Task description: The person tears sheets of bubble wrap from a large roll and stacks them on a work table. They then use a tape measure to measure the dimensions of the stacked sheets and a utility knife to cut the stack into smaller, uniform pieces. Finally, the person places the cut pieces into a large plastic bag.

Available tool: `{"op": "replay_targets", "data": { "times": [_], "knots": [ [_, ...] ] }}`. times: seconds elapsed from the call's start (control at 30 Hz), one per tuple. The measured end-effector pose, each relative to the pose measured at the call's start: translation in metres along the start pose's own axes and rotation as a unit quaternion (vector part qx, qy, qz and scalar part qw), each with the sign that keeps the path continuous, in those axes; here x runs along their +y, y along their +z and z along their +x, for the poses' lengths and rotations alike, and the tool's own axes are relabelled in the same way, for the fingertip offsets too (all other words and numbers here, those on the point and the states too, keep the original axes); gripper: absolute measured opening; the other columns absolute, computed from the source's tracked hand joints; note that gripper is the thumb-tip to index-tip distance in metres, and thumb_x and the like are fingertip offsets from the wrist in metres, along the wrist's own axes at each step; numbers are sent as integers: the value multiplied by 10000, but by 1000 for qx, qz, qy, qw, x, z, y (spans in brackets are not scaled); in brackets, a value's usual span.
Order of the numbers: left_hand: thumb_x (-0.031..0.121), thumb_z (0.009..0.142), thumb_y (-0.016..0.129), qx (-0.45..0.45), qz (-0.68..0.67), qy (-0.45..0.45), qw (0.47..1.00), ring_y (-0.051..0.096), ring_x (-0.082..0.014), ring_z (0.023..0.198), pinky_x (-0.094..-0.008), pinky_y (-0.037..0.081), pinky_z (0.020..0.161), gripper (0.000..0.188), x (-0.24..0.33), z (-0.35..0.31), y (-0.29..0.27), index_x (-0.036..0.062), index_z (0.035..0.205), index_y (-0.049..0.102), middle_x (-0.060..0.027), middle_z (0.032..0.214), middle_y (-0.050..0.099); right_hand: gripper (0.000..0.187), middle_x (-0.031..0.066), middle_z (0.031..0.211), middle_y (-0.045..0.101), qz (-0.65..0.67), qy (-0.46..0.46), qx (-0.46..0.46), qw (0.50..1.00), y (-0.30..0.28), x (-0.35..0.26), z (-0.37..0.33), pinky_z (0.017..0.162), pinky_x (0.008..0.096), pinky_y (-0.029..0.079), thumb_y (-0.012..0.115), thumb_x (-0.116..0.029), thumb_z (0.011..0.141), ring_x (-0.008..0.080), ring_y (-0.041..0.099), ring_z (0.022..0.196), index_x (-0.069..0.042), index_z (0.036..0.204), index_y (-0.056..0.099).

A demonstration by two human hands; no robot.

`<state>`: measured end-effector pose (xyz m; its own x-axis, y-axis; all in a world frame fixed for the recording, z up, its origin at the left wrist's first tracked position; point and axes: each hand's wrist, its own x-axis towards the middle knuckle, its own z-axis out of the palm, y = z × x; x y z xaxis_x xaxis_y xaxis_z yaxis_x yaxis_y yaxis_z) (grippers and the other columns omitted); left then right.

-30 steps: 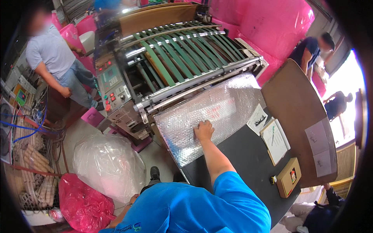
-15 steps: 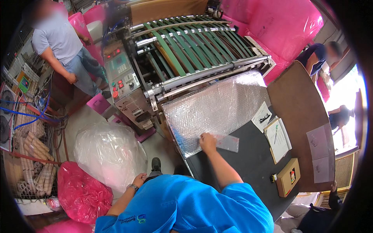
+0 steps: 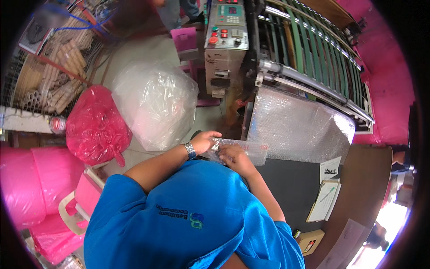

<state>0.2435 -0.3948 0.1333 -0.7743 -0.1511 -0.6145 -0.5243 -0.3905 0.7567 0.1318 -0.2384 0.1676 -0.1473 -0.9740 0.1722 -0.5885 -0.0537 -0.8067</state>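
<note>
The bubble bag (image 3: 242, 150), a small clear piece of bubble film, is lying between both hands at the near edge of the counter (image 3: 291, 188), just in front of the person's chest.

In the head view, the left hand (image 3: 204, 141) is closing its grip on the left end of the bag, with the thumb over the top. The right hand (image 3: 233, 154) is pressing and pinching the bag from the near side, so both grips are grasping the same piece. A watch (image 3: 191, 150) is sitting on the left wrist. Behind the bag, a big sheet of bubble film (image 3: 300, 127) is hanging from the rollers (image 3: 309, 87) of the machine and is resting on the dark counter. The control panel (image 3: 226, 27) with red and green buttons is standing to the left of the rollers. On the floor at the left, a clear sack (image 3: 154, 105) and a pink sack (image 3: 94, 127) are standing side by side. A clipboard (image 3: 324, 197) and papers are lying at the right side of the counter.

I judge that the person is taking one finished bag off and is straightening it. The next move is probably calling for a steady two-hand hold, so that the soft film is not folding or slipping.
</note>
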Motion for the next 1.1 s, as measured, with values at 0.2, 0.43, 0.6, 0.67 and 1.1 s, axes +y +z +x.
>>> {"op": "replay_targets", "data": {
  "times": [0.2, 0.43, 0.6, 0.67, 1.1],
  "knots": [
    [-14, 800, 431, 142, -267, 83, 949, 555, -162, 794, -295, 478, 695, 377, -47, -36, -52, 43, 1172, 406, -73, 940, 549, 310, 109, 966, 566, 30, 403, 21, 914, 8, 35, -23, 766, 376, 407, 592, -287, 775, 259, 524, 901, -52, 974, 554],
    [22, 806, 452, -25, -251, 25, 967, 537, -153, 876, -326, 458, 753, 390, -81, -40, -58, 69, 1190, 403, -69, 1019, 539, 466, 104, 1140, 455, 667, 462, 88, 578, 55, 28, 3, 763, 424, 438, 539, -283, 818, 238, 493, 974, -81, 1194, 353],
    [177, 806, 499, 12, -59, 7, 998, 496, -174, 966, -332, 439, 773, 437, -61, -24, -115, 97, 1222, 392, -80, 1096, 503, 348, 120, 1076, 491, 615, 424, 199, 634, 86, 22, 49, 745, 437, 467, 477, -60, 810, 258, 528, 906, -56, 1144, 380],
    [275, 793, 507, 96, -59, -17, 993, 473, -183, 999, -317, 428, 776, 466, -56, -16, -167, 109, 1216, 406, -83, 1152, 472, 311, 124, 1027, 505, 557, 441, 209, 672, 91, 14, 70, 734, 420, 478, 458, -6, 790, 259, 532, 897, -25, 1097, 407],
    [125, 773, 523, 298, 54, 68, 950, 528, -203, 961, -287, 405, 828, 372, -202, -15, -495, -2, 1119, 476, -141, 1055, 547, 397, 158, 1377, 176, -125, 345, -99, 925, 314, 183, 346, 1002, 482, 170, 607, -425, 699, 346, 167, 1259, -110, 939, 628]
  ]
}}
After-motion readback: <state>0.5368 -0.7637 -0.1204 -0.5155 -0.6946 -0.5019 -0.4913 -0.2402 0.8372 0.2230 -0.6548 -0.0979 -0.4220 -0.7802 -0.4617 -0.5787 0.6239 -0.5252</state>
